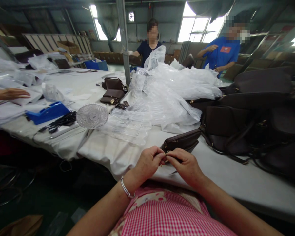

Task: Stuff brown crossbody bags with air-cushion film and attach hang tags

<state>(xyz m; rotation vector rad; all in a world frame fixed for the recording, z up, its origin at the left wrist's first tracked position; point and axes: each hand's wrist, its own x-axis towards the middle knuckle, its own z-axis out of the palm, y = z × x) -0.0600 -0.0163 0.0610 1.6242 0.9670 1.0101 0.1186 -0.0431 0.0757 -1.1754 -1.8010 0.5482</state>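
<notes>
My left hand [148,161] and my right hand [186,165] meet close in front of me at the table's near edge. Both are closed, thumb pinched to forefinger, with the fingertips nearly touching. Whatever is between them is too small to make out; a bit of gold-coloured metal shows under the fingers. Just behind the hands lies a dark brown handbag [180,140] with a zip along its top, partly covered by the fingers. A dark strip shows under my right fingers.
Clear plastic bags [169,85] are heaped ahead, with dark brown bags [226,124] piled at right. Leftward are a round white fan [92,116], a blue dispenser [48,112] and another brown bag [112,91]. A metal post [124,42] rises mid-table. Two people stand beyond; another person's hand [14,94] reaches in left.
</notes>
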